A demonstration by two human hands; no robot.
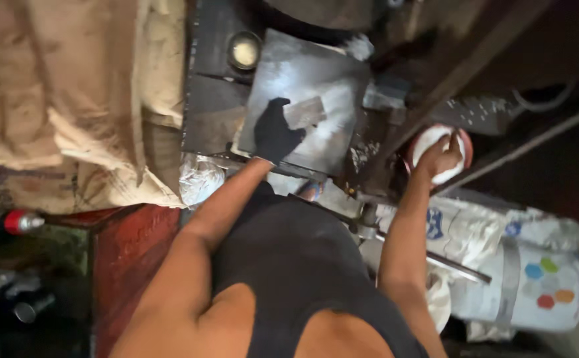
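Resting flat with fingers spread, the left hand, covered in a dark glove or grime, presses on a square grey metal plate dusted with white powder, which lies on the dark metal counter. Off to the side, the right hand curls its fingers into a round red-rimmed bowl of white powder, standing lower, well apart from the plate. Tan woven sacks are heaped beside the counter, and a white printed bag lies below the bowl.
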